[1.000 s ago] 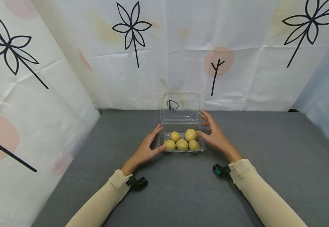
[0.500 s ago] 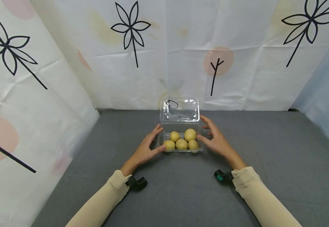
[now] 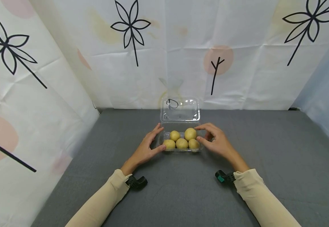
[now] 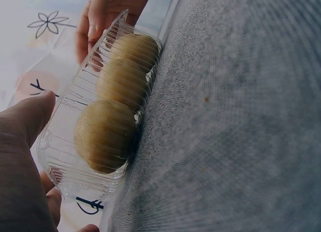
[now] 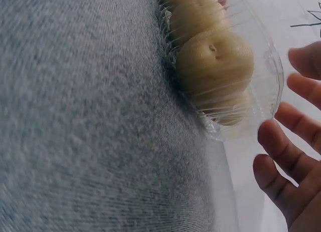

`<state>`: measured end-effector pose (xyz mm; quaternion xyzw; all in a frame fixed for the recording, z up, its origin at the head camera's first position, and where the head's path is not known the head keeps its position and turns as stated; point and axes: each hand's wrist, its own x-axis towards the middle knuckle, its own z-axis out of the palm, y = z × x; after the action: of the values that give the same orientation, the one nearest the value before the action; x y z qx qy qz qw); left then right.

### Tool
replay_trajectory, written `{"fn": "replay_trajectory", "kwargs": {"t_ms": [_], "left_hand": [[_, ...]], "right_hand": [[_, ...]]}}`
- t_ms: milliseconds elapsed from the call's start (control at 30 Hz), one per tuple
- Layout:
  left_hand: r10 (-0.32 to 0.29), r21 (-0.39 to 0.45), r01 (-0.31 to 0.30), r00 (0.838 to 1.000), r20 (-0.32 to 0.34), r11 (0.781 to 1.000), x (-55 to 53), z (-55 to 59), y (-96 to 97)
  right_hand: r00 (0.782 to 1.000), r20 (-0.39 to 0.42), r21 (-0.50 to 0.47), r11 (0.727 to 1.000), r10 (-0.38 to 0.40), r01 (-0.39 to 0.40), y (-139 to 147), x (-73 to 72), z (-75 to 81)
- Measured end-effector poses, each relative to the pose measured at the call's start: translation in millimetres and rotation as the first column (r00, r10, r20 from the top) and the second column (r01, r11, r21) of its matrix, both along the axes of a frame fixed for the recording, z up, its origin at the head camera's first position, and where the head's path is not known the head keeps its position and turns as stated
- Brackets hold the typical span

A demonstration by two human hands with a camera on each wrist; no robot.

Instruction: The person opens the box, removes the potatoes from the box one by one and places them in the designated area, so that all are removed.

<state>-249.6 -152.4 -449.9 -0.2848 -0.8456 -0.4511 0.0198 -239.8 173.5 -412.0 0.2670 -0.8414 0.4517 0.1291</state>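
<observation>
A clear plastic clamshell container stands on the table with its lid raised at the back. Several round, yellowish, potato-like pieces lie in its base. My left hand holds the left end, thumb at the front corner and fingers along the side. In the left wrist view its thumb is at the rim. My right hand is at the right end, index finger reaching over the rim beside the largest piece. In the right wrist view its spread fingers sit close to the rim, gripping nothing.
Grey cloth covers the table. A white curtain printed with flowers and twigs rises right behind the container lid, with further panels at both sides. Each wrist wears a black strap with a camera.
The lid has tipped slightly further back. My right hand has come down from beside the lid to the container's right rim, its index finger moving inward. The left hand stays put.
</observation>
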Motion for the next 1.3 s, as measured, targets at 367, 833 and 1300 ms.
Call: {"fn": "replay_trajectory", "kwargs": {"t_ms": [367,833,1300], "left_hand": [[0.004,0.005,-0.004,1.0,-0.006,1.0,-0.5,0.1,1.0],[0.007,0.006,-0.007,1.0,-0.007,1.0,-1.4,-1.3,1.4],[0.01,0.002,-0.01,0.999,-0.039,1.0,0.0,-1.1,1.5]], "right_hand": [[0.995,0.028,0.062,0.994,0.093,-0.095,-4,1.0,-2.3],[0.989,0.025,0.098,0.984,0.147,-0.149,-3,-2.2,-4.3],[0.99,0.081,0.34,0.93,0.118,-0.139,-9,-4.3,4.5]]}}
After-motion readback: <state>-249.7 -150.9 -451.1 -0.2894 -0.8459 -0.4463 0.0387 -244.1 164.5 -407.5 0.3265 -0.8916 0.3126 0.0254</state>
